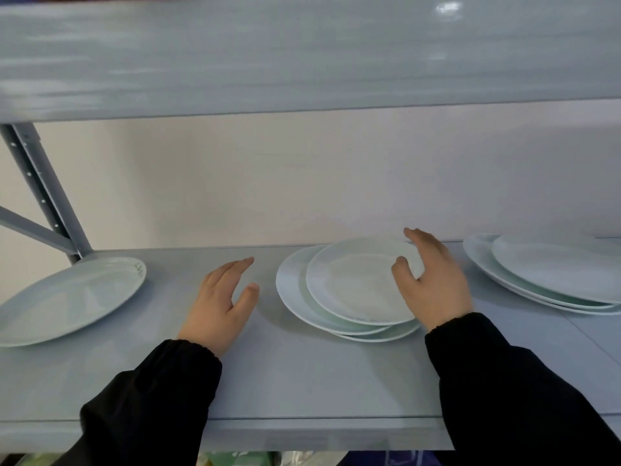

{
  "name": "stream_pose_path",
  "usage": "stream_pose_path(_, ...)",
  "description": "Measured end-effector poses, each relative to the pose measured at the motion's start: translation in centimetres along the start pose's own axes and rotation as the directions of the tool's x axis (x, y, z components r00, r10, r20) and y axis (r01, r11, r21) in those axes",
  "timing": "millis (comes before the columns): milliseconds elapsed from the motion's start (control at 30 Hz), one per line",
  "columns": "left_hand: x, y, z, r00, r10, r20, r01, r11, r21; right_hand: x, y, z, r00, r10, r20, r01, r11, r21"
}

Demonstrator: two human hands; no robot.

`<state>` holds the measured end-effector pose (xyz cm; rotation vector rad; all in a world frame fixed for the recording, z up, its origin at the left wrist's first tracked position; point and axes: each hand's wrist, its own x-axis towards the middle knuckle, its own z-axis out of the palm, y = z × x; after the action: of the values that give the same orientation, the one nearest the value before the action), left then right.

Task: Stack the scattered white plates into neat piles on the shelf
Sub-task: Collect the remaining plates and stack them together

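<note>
On the grey shelf, the right hand rests spread on the right rim of the middle pile of untidy white plates. The left hand hovers open beside it. A single plate lies far left, another pile far right.

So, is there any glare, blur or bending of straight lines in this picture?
Head view: a bright glare spot on the upper shelf, whose surface looks streaked and blurred; the lower shelf front edge bows, a wide-angle effect; soft shadows lie under the middle plates; both hands are fairly sharp.
</note>
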<state>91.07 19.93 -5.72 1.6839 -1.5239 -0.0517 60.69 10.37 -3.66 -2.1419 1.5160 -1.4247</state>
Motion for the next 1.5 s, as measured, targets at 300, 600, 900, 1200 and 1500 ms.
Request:
stream_pose_path(300, -0.7, -1.2, -1.2, 0.999, 0.042, -0.018, -0.042, 0.999, 0.020, -5.0, -7.7, 4.3, 0.862, -0.502, 0.078, 0.504, 0.864, -0.009)
stream_pose_path(600, -1.8, -4.7, -4.8, 0.997, 0.055, -0.048, -0.052, 0.996, 0.074, -7.6, -12.8, 9.7, 0.795, -0.543, 0.269, 0.558, 0.829, 0.023)
stream_pose_path(900, -4.3, -12.1, -12.0, 0.994, 0.100, -0.046, -0.078, 0.934, 0.350, -9.4, -18.6, 15.4, 0.750, -0.535, 0.389, 0.547, 0.832, 0.090)
stream_pose_path(1200, -5.1, -16.6, -15.1, 0.995, -0.039, -0.097, 0.079, 0.888, 0.453, -10.2, -22.2, 19.3, 0.733, -0.509, 0.451, 0.516, 0.848, 0.120)
stream_pose_path(1500, -2.4, -19.2, -17.8, 0.939, -0.301, 0.167, 0.137, 0.772, 0.621, -9.7, -22.0, 19.1, 0.778, -0.441, 0.448, 0.441, 0.891, 0.110)
